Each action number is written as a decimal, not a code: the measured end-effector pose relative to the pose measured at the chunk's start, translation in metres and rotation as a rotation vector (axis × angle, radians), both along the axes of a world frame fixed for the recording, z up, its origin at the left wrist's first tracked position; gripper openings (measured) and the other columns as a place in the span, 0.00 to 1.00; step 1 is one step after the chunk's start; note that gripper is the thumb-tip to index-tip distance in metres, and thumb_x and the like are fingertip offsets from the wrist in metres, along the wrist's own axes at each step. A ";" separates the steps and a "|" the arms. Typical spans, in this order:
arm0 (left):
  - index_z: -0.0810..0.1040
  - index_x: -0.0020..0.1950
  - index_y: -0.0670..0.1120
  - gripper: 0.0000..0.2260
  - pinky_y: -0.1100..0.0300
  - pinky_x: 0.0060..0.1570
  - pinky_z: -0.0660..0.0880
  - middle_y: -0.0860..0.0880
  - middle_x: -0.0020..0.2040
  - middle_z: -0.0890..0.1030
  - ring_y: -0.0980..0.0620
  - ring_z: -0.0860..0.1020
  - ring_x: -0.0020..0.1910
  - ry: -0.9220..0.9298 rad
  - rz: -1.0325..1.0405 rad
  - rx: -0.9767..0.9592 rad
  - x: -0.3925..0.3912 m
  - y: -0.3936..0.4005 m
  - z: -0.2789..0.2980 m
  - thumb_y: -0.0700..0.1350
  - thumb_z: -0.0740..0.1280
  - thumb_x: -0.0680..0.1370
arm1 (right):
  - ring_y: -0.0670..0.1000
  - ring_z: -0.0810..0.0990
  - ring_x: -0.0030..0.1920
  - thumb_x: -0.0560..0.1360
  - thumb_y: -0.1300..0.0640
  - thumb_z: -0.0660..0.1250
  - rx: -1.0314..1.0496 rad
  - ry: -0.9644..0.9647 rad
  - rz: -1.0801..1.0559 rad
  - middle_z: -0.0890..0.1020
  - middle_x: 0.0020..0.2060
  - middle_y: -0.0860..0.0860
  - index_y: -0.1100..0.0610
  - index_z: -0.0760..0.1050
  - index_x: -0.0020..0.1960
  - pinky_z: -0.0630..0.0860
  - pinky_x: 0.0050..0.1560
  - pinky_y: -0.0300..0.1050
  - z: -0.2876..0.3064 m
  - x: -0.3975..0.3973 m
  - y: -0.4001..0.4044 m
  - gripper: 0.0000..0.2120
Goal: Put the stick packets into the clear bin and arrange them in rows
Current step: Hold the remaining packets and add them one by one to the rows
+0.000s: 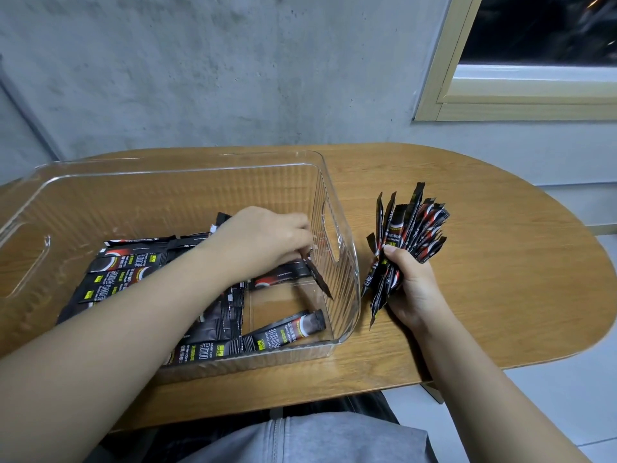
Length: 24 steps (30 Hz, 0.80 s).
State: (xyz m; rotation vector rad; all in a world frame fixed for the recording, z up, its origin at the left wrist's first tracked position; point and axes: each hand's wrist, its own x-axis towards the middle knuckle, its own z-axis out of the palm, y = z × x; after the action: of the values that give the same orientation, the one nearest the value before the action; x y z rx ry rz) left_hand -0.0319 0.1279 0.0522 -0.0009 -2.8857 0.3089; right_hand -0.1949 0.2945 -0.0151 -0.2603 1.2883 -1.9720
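roughly half done. packets already lying in rows (127,272) along clear bin (347,262) floor. left hand (263,238) inside bin, pinching one packet (319,277). right hand (412,289) gripping remaining bundle (409,232) over table (500,279), beside bin.

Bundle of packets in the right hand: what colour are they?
Mostly black with red and white markings, seen in the head view: bundle of packets, right hand.

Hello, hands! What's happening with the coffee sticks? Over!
Left hand inside clear bin, pinching one packet. Right hand grips bundle outside. Rows started. Nothing blocking.
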 end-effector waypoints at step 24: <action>0.72 0.66 0.54 0.23 0.53 0.50 0.74 0.53 0.61 0.73 0.48 0.75 0.56 -0.472 0.573 0.265 0.009 0.014 -0.001 0.59 0.68 0.73 | 0.54 0.79 0.43 0.75 0.66 0.64 -0.004 -0.003 -0.010 0.80 0.42 0.55 0.61 0.74 0.54 0.76 0.54 0.56 0.000 0.000 -0.001 0.08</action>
State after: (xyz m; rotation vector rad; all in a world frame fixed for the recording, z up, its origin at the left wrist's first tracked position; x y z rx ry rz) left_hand -0.0227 0.1419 0.0516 0.9244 -3.3085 0.0113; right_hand -0.1945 0.2938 -0.0149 -0.2529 1.2858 -1.9829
